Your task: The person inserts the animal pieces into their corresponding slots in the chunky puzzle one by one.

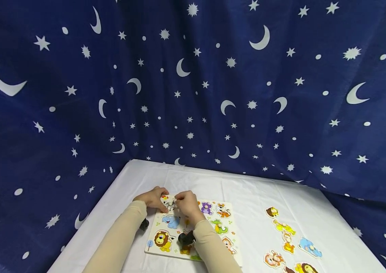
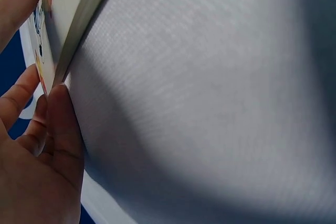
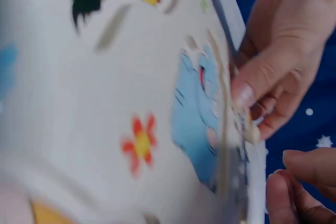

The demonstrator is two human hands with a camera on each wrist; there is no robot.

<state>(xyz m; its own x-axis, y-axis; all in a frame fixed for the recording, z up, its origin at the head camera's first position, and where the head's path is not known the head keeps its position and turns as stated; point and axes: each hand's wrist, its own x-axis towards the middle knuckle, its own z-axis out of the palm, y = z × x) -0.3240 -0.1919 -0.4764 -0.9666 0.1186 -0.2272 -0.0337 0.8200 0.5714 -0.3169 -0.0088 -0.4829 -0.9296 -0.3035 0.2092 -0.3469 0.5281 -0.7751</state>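
A wooden animal puzzle board (image 1: 193, 200) lies on the white-covered table. At its far-left corner is a zebra puzzle piece (image 1: 169, 205), edge-on in the right wrist view with a small wooden knob (image 3: 253, 134). My right hand (image 1: 188, 206) pinches the zebra piece from the right, thumb and fingers bent close by the knob. My left hand (image 1: 152, 198) spans the same corner from the left. In the left wrist view, fairly straight fingers (image 2: 61, 111) touch the board's edge. Below the zebra is a blue elephant picture (image 1: 171, 221).
Right of the board lie loose puzzle pieces, among them a hedgehog (image 1: 272, 212), a giraffe (image 1: 284, 227), a blue elephant piece (image 1: 310, 247), a monkey (image 1: 274, 259) and a lion (image 1: 306, 268). A dark blue curtain (image 1: 193, 94) with moons and stars hangs around the table.
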